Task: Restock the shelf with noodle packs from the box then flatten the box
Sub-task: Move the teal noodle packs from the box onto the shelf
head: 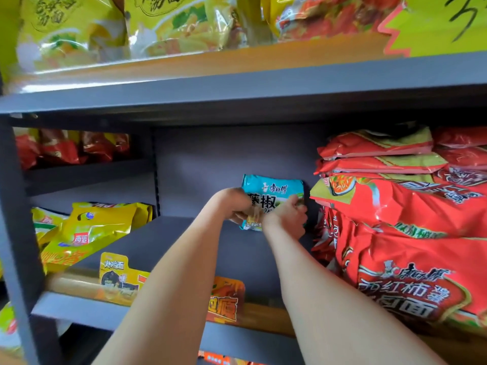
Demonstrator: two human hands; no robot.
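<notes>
A teal noodle pack (271,189) stands upright at the back of the grey shelf (210,248), against the rear panel. My left hand (234,204) grips its lower left side. My right hand (288,216) holds its lower right edge, fingers curled round it. Both arms reach deep into the shelf bay. The box is out of view.
Stacked red noodle multipacks (400,233) fill the right side, close to the teal pack. Yellow packs (92,230) lie at the left of the shelf. Price tags (118,280) hang on the front edge. More yellow and red packs (158,25) sit on the shelf above.
</notes>
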